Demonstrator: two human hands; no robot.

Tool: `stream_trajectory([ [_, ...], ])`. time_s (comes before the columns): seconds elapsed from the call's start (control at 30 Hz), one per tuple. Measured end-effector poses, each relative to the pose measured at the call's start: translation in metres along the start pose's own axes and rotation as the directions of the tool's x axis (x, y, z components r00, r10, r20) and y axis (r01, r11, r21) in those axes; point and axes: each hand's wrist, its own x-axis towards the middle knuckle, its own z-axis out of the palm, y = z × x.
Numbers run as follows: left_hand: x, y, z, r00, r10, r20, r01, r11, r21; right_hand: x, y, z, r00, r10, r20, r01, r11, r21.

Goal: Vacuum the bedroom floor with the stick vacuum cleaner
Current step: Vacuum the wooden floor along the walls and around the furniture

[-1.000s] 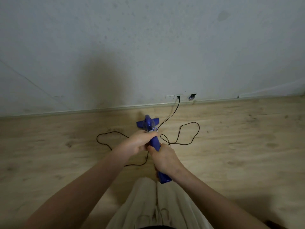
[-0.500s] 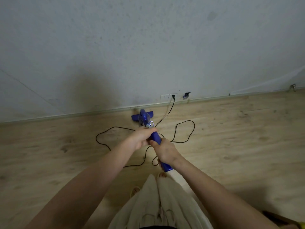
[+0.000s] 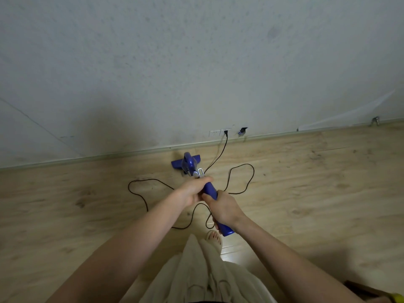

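Indoors, a person grips a blue stick vacuum cleaner point(image 3: 209, 189) with both hands, the left hand point(image 3: 193, 190) curled around the upper shaft and the right hand point(image 3: 224, 207) wrapped lower on the handle. Its head rests on the wooden floor point(image 3: 317, 193) near the wall point(image 3: 196, 62), black cord point(image 3: 240, 178) looping to a wall socket point(image 3: 219, 133).

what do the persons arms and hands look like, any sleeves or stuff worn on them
Both forearms are bare as far as the view shows, with no sleeves in sight. The left hand and right hand wear no gloves, and no watch, ring or bracelet is visible on either wrist.
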Motion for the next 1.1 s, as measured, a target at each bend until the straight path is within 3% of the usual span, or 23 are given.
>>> stream_trajectory([
  [0.17, 0.005, -0.012, -0.005, 0.999, 0.018, -0.041, -0.017, 1.0, 0.01, 0.011, 0.018, 0.023, 1.0, 0.021, -0.02, -0.022, 0.997, -0.072],
  [0.47, -0.002, 0.002, -0.016, 0.997, -0.048, 0.056, 0.044, 0.997, 0.058, 0.002, 0.003, 0.011, 1.0, 0.016, 0.019, -0.017, 0.998, 0.061],
  [0.73, 0.011, 0.011, -0.022, 0.999, 0.022, -0.029, -0.021, 1.0, 0.014, 0.028, -0.006, 0.03, 1.0, -0.02, 0.006, 0.02, 0.998, 0.052],
  [0.9, 0.02, -0.001, -0.023, 0.99, 0.062, -0.128, -0.05, 0.994, 0.095, 0.031, 0.004, 0.034, 0.995, 0.02, 0.1, -0.037, 0.985, 0.168],
  [1.1, 0.028, -0.001, -0.021, 0.985, 0.106, -0.134, -0.086, 0.985, 0.151, 0.035, 0.013, 0.032, 0.984, 0.108, 0.144, -0.154, 0.919, 0.363],
])
